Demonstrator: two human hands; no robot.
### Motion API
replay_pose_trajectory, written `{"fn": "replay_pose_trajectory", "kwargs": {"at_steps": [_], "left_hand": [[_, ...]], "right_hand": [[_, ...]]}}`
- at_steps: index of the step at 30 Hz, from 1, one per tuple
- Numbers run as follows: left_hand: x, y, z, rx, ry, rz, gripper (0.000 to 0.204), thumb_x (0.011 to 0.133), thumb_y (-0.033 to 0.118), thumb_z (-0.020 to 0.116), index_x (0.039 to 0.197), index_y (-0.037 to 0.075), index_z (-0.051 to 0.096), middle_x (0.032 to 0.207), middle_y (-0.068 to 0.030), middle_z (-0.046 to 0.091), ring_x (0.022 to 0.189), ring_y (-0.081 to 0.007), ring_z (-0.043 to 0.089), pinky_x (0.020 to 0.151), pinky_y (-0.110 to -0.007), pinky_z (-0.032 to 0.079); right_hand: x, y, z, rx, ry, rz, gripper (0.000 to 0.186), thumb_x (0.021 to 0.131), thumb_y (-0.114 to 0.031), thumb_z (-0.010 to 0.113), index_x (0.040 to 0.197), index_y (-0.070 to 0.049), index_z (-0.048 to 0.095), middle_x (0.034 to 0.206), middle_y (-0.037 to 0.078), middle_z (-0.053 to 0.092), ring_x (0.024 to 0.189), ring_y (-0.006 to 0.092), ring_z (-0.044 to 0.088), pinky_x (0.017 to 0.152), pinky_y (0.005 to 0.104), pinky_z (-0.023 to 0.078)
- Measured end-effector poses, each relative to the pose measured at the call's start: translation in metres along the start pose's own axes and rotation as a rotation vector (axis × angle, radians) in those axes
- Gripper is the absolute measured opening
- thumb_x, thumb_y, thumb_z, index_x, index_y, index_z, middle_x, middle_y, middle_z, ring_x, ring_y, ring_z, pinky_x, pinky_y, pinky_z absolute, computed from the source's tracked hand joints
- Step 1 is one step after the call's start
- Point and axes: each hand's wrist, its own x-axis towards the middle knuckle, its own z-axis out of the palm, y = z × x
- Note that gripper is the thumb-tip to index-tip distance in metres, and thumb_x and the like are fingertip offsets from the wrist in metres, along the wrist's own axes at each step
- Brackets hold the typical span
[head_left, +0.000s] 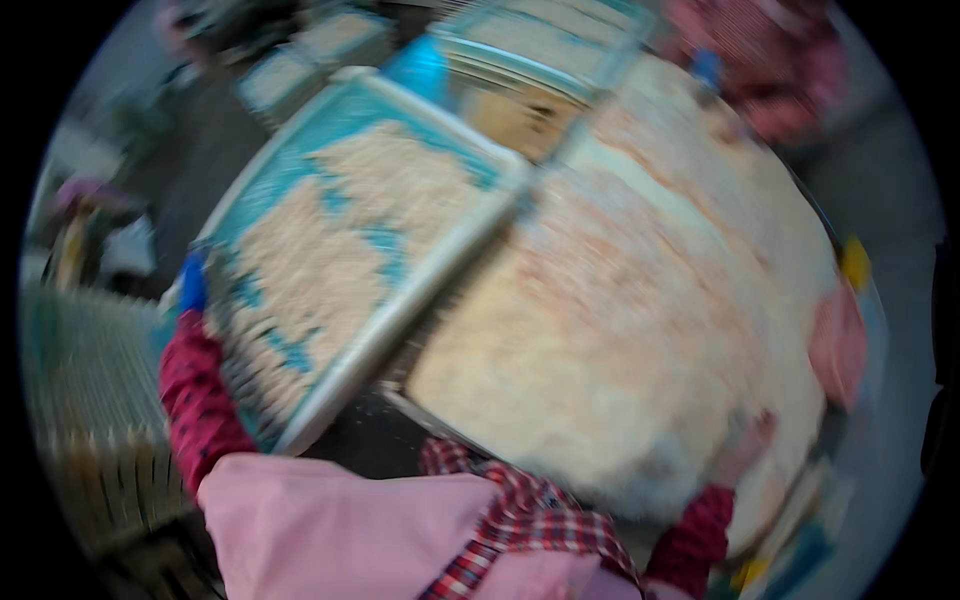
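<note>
Motion blurs the whole view. My left hand (pixel 203 268), with blue at the wrist, is closed on the left rim of a large blue tray (pixel 262 212) with a pale border; its fingers are smeared. Many small, pale pieces (pixel 320 260) lie spread over the tray's bottom, with bare blue patches between them. On the right, my right hand (pixel 745 446) is low over the near right part of a wide heap of cream-coloured powder (pixel 590 370). Its fingers are too smeared to show their shape, and I cannot tell whether they hold anything.
Stacked blue trays (pixel 545 50) stand at the back, beside a brown box-like surface (pixel 520 120). Across the heap, another person in a red-and-white top (pixel 750 60) reaches toward the powder. A pink object (pixel 838 345) sits at the right edge; a ribbed pale stack (pixel 90 370) stands at left.
</note>
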Motion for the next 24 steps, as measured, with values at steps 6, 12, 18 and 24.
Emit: {"fn": "replay_pose_trajectory", "kwargs": {"at_steps": [6, 12, 18, 24], "left_hand": [[-0.090, 0.102, 0.172, 0.165, -0.485, 0.289, 0.041, 0.097, 0.023, 0.037, 0.129, -0.003, 0.044, 0.126, -0.0129, 0.051, 0.115, -0.0214, 0.049, 0.101, -0.033, 0.034], [-0.293, 0.214, 0.379, 0.563, -1.059, 0.884, 0.049, 0.083, 0.020, 0.062, 0.128, 0.008, 0.047, 0.118, -0.0156, 0.055, 0.104, -0.0316, 0.054, 0.091, -0.038, 0.041], [-0.354, 0.207, 0.431, 0.577, -1.252, 0.972, 0.057, 0.080, 0.024, 0.064, 0.132, 0.009, 0.043, 0.119, -0.0137, 0.054, 0.101, -0.0324, 0.053, 0.088, -0.040, 0.041], [-0.403, 0.186, 0.481, 0.416, -1.251, 0.904, 0.061, 0.079, 0.026, 0.066, 0.132, 0.008, 0.042, 0.122, -0.0159, 0.053, 0.105, -0.0341, 0.052, 0.089, -0.041, 0.041]], "right_hand": [[-0.042, -0.020, -0.008, -0.029, -0.835, 0.061, 0.043, 0.076, -0.018, 0.065, 0.113, 0.002, 0.056, 0.108, 0.016, 0.059, 0.102, 0.0271, 0.056, 0.092, 0.0350, 0.041], [-0.081, -0.047, 0.072, -0.431, -0.575, -0.356, 0.041, 0.077, -0.014, 0.066, 0.114, 0.000, 0.055, 0.116, 0.019, 0.056, 0.111, 0.0287, 0.053, 0.095, 0.0368, 0.040], [-0.081, -0.035, 0.066, 0.118, -0.173, -0.257, 0.035, 0.075, -0.004, 0.065, 0.109, -0.002, 0.055, 0.114, 0.014, 0.056, 0.109, 0.0317, 0.051, 0.092, 0.0392, 0.040], [-0.069, -0.036, 0.040, -0.216, -0.565, -0.395, 0.049, 0.071, -0.023, 0.070, 0.114, -0.006, 0.054, 0.115, 0.015, 0.055, 0.110, 0.0341, 0.049, 0.096, 0.0428, 0.035]]}}
